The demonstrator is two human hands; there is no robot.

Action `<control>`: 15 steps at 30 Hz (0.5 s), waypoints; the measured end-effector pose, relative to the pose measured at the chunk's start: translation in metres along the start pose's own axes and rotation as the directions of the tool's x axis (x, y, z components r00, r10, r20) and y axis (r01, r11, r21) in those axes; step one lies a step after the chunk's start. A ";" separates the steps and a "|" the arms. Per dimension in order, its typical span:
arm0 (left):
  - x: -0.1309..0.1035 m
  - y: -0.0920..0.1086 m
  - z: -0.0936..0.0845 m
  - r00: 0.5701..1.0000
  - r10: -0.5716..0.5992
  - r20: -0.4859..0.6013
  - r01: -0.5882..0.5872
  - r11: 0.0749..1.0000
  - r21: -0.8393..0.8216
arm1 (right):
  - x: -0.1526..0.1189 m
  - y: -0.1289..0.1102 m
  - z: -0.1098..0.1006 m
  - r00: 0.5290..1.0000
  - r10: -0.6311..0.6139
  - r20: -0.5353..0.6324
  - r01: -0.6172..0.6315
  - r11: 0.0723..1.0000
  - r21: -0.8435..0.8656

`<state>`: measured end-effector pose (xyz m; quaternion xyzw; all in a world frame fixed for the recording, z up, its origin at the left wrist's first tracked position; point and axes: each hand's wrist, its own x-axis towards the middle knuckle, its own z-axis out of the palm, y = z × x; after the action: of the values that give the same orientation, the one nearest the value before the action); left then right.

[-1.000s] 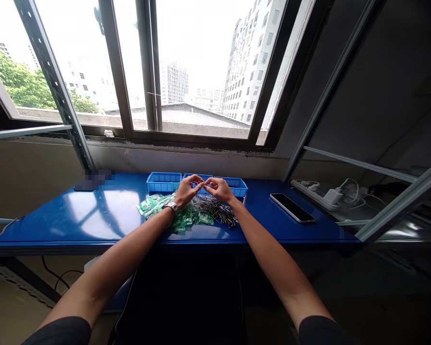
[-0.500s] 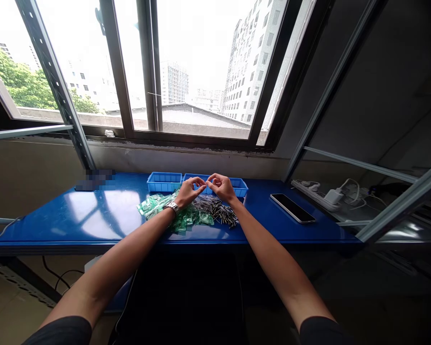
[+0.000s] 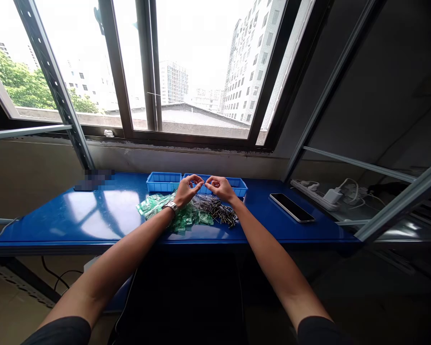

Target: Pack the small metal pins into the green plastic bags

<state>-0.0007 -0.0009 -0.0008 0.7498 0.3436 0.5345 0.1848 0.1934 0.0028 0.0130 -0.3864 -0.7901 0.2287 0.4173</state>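
Note:
My left hand (image 3: 187,189), with a metal watch on its wrist, is closed in a pinch. Facing it, my right hand (image 3: 220,188) pinches too, and the fingertips of both nearly meet. Whatever they hold is too small to make out. Below and left of my left hand spreads a pile of small green-printed clear bags (image 3: 181,219). Under my right hand lies a heap of small dark, metallic pin-like pieces (image 3: 225,213). Behind the hands stand blue plastic bins, one at the left (image 3: 164,182) and another at the right (image 3: 238,186), partly hidden.
A smartphone (image 3: 292,208) lies on the blue table (image 3: 104,235) at the right. Beyond it are a power strip (image 3: 318,197) and a white charger (image 3: 333,195) with cables. Metal shelf posts rise on both sides, with a window (image 3: 201,136) behind.
My right hand has tilted slightly, its fingertips level with the left's. Both hands stay close together above the piles, and the things on the table have not moved.

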 end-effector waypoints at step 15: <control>0.000 0.000 0.000 0.998 -0.061 0.003 0.061 0.997 -0.039 | -0.006 0.026 -0.063 0.923 0.150 -0.355 -0.283 0.889 -0.361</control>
<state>-0.0004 -0.0010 -0.0014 0.7358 0.3555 0.5344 0.2159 0.2590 0.0160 0.0270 -0.5830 -0.6936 0.0404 0.4211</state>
